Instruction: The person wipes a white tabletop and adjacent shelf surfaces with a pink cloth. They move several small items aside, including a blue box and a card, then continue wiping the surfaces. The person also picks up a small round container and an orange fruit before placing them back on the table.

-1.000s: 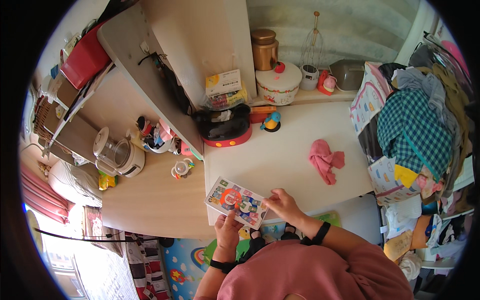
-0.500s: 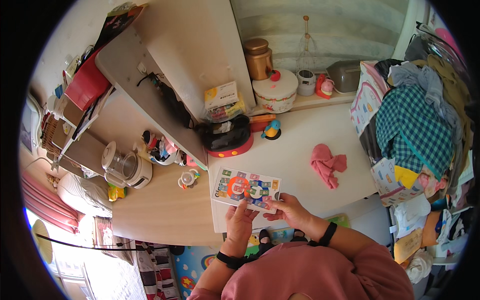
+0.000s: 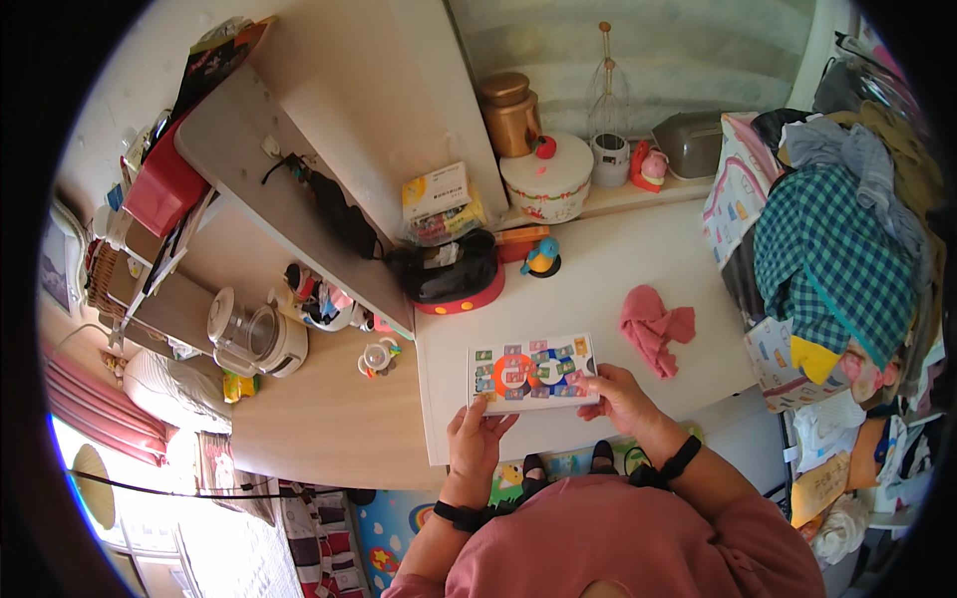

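A flat white box (image 3: 533,397) with rows of small coloured pictures and an orange and a blue ring is held up over the white table's front part. My right hand (image 3: 623,401) grips its right end, thumb on the top face and fingers underneath. At the lower left corner is my left hand (image 3: 476,439), its thumb against the corner and its other fingers partly curled below the edge. A crumpled pink cloth (image 3: 656,329) lies on the table, right of the box and beyond my right hand.
Behind the box stand a black and red container (image 3: 454,274) and a small blue and yellow toy bird (image 3: 541,257). A round white tin (image 3: 545,181) is on the back ledge. Piled clothes (image 3: 832,249) fill the right side. A glass-jug appliance (image 3: 261,337) stands left.
The box has shifted to the right and turned from a slant to nearly level. Both hands moved with it, the right hand farther to the right.
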### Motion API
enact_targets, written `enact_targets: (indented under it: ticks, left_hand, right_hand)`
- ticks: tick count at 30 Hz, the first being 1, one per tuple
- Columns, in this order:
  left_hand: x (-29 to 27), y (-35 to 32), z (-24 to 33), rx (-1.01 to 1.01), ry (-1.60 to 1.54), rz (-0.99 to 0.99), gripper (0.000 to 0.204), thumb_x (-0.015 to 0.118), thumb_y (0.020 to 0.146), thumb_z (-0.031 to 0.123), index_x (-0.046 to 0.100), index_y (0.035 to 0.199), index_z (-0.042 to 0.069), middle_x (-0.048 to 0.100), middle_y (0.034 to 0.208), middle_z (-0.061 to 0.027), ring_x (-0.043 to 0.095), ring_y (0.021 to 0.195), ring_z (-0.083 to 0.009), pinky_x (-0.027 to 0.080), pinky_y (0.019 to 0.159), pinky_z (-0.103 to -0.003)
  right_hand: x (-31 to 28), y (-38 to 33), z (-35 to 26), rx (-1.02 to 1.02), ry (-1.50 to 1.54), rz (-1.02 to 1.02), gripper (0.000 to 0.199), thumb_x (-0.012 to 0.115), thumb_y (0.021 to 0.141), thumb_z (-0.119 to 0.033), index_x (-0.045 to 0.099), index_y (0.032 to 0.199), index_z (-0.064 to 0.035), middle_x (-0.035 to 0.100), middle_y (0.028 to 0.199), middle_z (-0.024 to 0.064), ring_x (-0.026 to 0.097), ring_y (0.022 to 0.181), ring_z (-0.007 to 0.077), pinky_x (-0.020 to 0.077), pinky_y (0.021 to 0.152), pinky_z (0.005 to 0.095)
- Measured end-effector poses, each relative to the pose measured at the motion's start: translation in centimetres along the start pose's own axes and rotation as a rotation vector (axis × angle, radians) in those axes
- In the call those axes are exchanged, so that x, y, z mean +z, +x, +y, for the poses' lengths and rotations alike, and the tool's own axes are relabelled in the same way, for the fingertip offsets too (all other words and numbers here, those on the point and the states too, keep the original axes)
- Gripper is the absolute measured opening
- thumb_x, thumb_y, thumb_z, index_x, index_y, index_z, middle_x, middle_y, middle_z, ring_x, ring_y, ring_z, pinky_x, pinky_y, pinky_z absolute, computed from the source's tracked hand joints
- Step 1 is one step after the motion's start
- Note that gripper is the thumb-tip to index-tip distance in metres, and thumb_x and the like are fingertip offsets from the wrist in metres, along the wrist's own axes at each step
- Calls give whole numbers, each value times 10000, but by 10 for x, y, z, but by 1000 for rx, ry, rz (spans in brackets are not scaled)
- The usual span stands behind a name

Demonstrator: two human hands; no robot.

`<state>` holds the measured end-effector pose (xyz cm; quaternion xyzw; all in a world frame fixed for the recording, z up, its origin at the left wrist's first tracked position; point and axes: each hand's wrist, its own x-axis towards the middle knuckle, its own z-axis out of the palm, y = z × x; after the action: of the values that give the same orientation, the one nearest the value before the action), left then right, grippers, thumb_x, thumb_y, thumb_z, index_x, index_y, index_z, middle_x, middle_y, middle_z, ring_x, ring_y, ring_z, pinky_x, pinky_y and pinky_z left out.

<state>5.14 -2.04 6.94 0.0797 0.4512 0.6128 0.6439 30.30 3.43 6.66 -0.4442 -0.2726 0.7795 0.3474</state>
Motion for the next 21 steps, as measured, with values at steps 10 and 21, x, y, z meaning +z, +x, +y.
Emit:
enact_targets:
  ticks: [10,21]
  left_hand:
    - [-11,33,-9,63,-64,-16,145,616,968,136,565,955,1,685,1029,-160,689,972,-285,564,906,-500]
    - [-25,27,-13,32,-79,31,261,602,976,174,596,1139,-30,664,1138,-177,655,1073,-336,532,971,-509]
  right_hand:
    - [3,24,30,-159,150,34,304,627,972,-283,611,1143,-32,671,1045,87,689,926,202,574,789,347]
    - [13,25,33,-104,172,118,276,666,934,-236,643,1084,-5,698,984,103,697,857,187,573,790,317]
